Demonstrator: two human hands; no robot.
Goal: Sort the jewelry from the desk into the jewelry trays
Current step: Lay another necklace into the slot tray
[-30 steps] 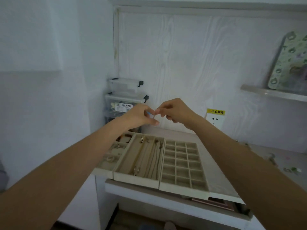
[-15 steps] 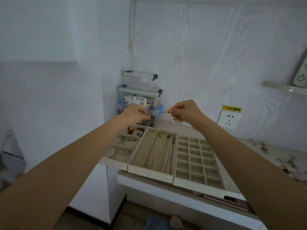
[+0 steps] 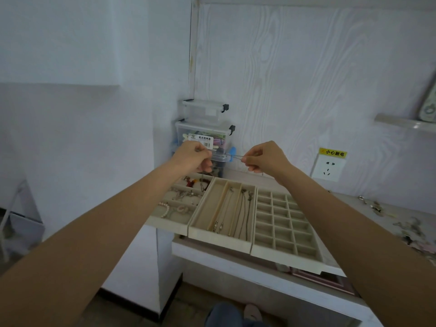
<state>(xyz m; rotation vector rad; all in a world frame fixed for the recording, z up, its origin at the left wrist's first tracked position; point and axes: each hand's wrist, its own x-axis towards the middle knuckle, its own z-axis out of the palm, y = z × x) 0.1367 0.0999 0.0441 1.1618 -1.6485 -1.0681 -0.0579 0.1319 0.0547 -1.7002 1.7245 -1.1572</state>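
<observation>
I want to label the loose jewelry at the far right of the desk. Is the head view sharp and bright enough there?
Head view: dim, flat indoor light, no glare; wide-angle bending at the edges. The loose jewelry on the desk is smeared and small, pieces not separable; the long-slot tray mid-frame reads clearer.

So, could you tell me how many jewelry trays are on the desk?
3, side by side at the desk's front edge: the left tray holding bracelets, the middle tray with long slots holding necklaces, the right grid tray.

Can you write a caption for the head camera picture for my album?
Two hands, left and right, stretch a thin metal chain above three beige jewelry trays.
</observation>
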